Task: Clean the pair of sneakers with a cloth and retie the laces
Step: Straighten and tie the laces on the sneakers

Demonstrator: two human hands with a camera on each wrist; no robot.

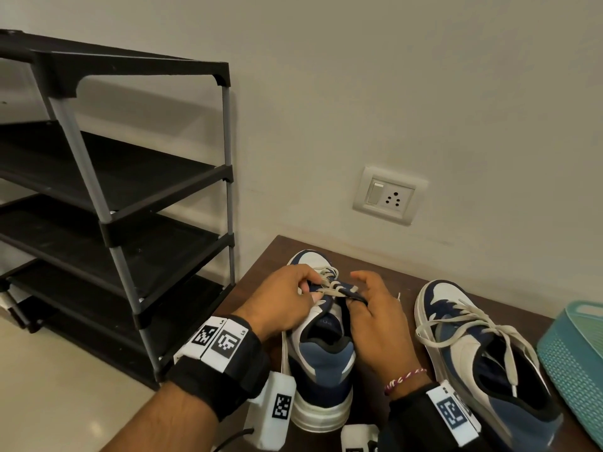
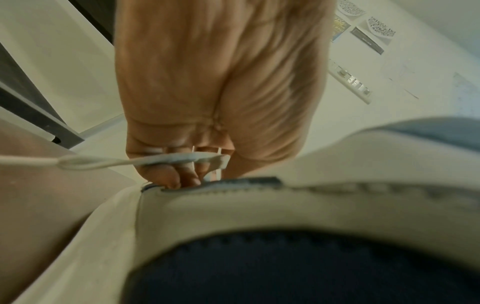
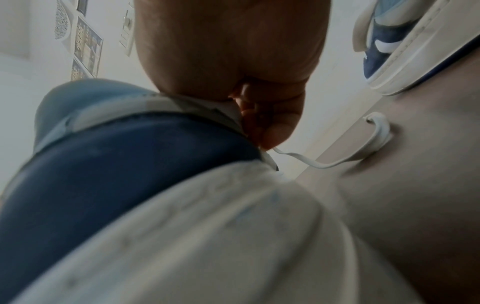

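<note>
Two blue-and-white sneakers stand on a brown table (image 1: 261, 278). The left sneaker (image 1: 321, 363) has its heel toward me, and both hands work at its white lace (image 1: 329, 290). My left hand (image 1: 287, 300) pinches the lace (image 2: 166, 159) at the left side of the tongue. My right hand (image 1: 368, 308) curls over the right side and pinches the other lace end (image 3: 293, 157), which trails onto the table. The right sneaker (image 1: 486, 357) lies apart with its lace (image 1: 473, 324) loose and untied. No cloth is in view.
A teal plastic basket (image 1: 574, 353) sits at the table's right edge. A black multi-tier shoe rack (image 1: 114, 197) stands on the floor to the left. A wall socket (image 1: 388, 195) is above the table's back edge.
</note>
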